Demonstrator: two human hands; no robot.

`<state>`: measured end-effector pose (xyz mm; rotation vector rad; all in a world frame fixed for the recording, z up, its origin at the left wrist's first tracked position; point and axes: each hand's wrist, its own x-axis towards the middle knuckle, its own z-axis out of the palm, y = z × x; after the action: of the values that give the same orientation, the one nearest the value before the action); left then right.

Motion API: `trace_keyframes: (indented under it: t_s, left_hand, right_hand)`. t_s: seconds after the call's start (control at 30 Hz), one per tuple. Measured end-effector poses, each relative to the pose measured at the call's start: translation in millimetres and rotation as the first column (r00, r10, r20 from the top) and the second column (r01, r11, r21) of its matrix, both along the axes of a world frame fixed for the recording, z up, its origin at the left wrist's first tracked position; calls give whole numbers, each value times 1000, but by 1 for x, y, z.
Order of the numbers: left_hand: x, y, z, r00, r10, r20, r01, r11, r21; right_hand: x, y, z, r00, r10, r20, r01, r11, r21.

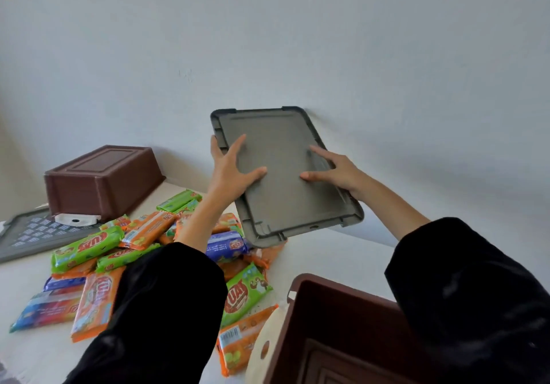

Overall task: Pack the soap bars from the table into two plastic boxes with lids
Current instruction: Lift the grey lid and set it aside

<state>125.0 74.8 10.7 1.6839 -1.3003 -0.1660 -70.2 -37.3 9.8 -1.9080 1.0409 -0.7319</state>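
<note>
Grey plastic fills the centre of the frame: a lid [282,172] held up on edge, its top touching or nearly touching the pale wall [297,41] behind it. The left hand [230,169] grips its left rim, thumb hooked behind the edge and fingers spread over the face. The right hand [333,169] presses flat against the right side with fingers splayed, steadying rather than clamping. My reading is that the lid is being parked against the wall so it stays out of the way while packing goes on.

At the lower right an open brown box [342,339] sits close to the person, mouth up, ready to receive; what shows of its inside looks empty. Soap bars [89,246] in green, orange and blue wrappers lie heaped on the white table [327,258] across the lower left and middle, none yet packed as far as I can see. A second brown box [101,181] stands upside down at the middle left, resting on another grey lid [29,235] at the left edge, apparently waiting its turn.

Both forearms wear dark sleeves [154,309].
</note>
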Motion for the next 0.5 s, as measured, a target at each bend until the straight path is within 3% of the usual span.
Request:
trace_keyframes:
  t_s: [0.2, 0.5]
  left_hand:
    - [-58, -37, -1, 962, -264, 70, 266, 964, -14]
    - [-142, -97, -48, 851, -490, 190, 479, 872, 100]
  right_hand:
    - [-74, 22, 8, 926, -377, -32, 350, 885, -306]
    - [-143, 36, -62, 753, -656, -51, 611, 726, -317]
